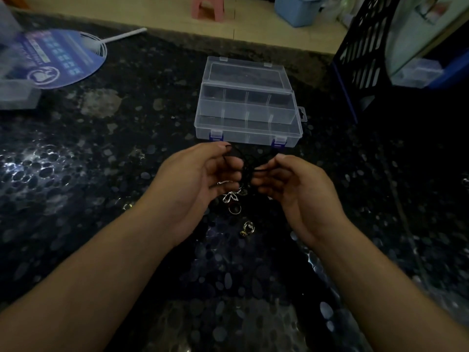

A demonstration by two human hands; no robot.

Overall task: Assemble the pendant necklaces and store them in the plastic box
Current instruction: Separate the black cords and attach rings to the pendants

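Note:
A clear plastic box [247, 128] with dividers lies open on the dark patterned table, its lid tipped back. Just in front of it my left hand [200, 181] and my right hand [291, 189] hold a bundle of black cords [247, 165] between them, each pinching strands with curled fingers. A silver flower-shaped pendant [231, 196] hangs below my left fingers. On the table beneath lie a round ring-like pendant [234, 209] and a small gold and silver pendant [247, 228].
A blue round hand fan [55, 59] with a white handle lies at the back left beside a frosted plastic container [15, 95]. A black lattice basket [365, 54] stands at the back right. The table's far edge runs just behind the box.

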